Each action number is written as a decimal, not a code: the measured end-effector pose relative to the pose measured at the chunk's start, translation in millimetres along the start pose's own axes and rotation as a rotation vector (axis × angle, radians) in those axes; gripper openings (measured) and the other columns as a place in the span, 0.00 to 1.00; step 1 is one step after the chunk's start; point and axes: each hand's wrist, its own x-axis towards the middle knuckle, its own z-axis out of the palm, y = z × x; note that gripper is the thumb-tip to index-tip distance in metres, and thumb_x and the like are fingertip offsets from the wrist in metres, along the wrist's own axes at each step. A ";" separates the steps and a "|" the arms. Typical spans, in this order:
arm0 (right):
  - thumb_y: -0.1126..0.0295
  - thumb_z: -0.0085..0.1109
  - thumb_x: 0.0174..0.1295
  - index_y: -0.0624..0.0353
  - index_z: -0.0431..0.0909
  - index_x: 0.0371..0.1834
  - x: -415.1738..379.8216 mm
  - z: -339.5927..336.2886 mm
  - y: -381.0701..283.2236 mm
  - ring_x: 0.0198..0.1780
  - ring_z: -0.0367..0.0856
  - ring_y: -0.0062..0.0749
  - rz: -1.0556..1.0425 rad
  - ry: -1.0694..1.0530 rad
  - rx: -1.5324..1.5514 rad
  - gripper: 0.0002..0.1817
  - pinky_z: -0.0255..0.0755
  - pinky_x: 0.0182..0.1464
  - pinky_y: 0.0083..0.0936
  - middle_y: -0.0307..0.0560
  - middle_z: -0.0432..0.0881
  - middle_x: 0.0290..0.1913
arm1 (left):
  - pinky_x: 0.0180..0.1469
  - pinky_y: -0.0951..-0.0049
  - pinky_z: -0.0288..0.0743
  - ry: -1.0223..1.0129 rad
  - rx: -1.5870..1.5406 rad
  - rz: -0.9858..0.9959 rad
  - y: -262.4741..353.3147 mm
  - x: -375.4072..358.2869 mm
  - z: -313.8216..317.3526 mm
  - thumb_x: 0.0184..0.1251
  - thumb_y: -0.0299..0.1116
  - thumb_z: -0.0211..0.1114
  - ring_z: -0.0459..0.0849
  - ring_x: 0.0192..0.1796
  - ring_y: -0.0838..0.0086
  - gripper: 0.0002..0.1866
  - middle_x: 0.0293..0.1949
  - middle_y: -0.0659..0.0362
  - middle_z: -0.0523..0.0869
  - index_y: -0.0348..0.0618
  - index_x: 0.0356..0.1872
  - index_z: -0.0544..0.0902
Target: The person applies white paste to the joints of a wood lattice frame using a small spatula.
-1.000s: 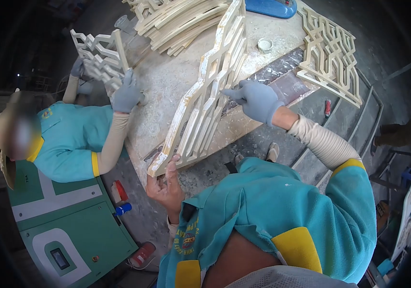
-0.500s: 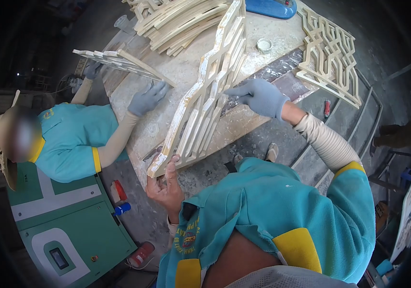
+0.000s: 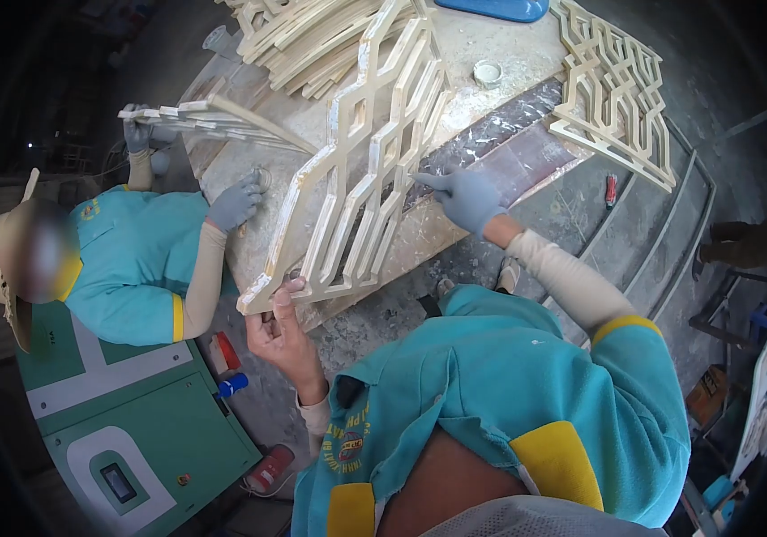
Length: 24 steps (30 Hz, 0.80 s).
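A pale wooden lattice panel (image 3: 296,186) stands tilted in front of me, with white filler-like smears along its thick edge. My left hand (image 3: 287,345), bare, grips its lower corner between thumb and fingers. My right hand (image 3: 471,199), in a grey glove, has its index finger stretched out against the panel's right side. The other fingers of that hand are partly curled, and I see no tool in it. Across from me, a co-worker's gloved hand (image 3: 137,134) holds another lattice piece (image 3: 213,121). Their other hand (image 3: 238,201) is beside a small round container (image 3: 262,177).
Behind the panel, curved wooden strips (image 3: 312,45) are piled on the worktable (image 3: 527,54). A small cup of white paste (image 3: 487,73) and a blue tray (image 3: 500,9) are there too. Another lattice panel (image 3: 612,98) lies at the right edge. A green machine (image 3: 141,403) stands lower left.
The panel's lower corner and my left hand have moved left, turning more of the lattice toward me. My right hand has shifted slightly left and down. The co-worker's near hand left their piece.
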 end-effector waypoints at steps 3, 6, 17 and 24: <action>0.72 0.54 0.61 0.30 0.78 0.63 0.8 30.3 -5.8 0.43 0.82 0.51 -0.026 0.134 -0.069 0.27 0.76 0.46 0.42 0.52 0.78 0.44 | 0.49 0.73 0.79 0.013 0.017 0.002 -1.0 -2.6 -1.1 0.76 0.34 0.59 0.85 0.41 0.75 0.13 0.37 0.53 0.88 0.32 0.49 0.78; 0.72 0.54 0.61 0.29 0.78 0.63 -13.8 19.7 -10.5 0.43 0.82 0.50 0.042 0.053 -0.068 0.27 0.76 0.45 0.43 0.50 0.77 0.45 | 0.49 0.73 0.79 0.021 0.031 -0.005 0.9 -1.6 -0.1 0.75 0.34 0.59 0.85 0.41 0.76 0.13 0.37 0.53 0.88 0.32 0.49 0.78; 0.72 0.52 0.61 0.33 0.81 0.59 7.4 -15.8 -23.0 0.45 0.84 0.51 0.107 -0.182 -0.070 0.24 0.76 0.50 0.40 0.56 0.83 0.44 | 0.51 0.72 0.76 0.014 -0.024 -0.001 5.5 -3.8 0.2 0.73 0.26 0.60 0.84 0.44 0.73 0.09 0.39 0.52 0.88 0.30 0.47 0.79; 0.73 0.53 0.59 0.33 0.83 0.57 19.1 -19.5 -10.3 0.43 0.84 0.51 0.030 -0.162 -0.102 0.25 0.78 0.48 0.39 0.55 0.85 0.42 | 0.53 0.72 0.76 0.006 -0.051 -0.022 3.4 -7.6 -0.8 0.73 0.27 0.60 0.84 0.45 0.73 0.11 0.40 0.50 0.88 0.29 0.49 0.78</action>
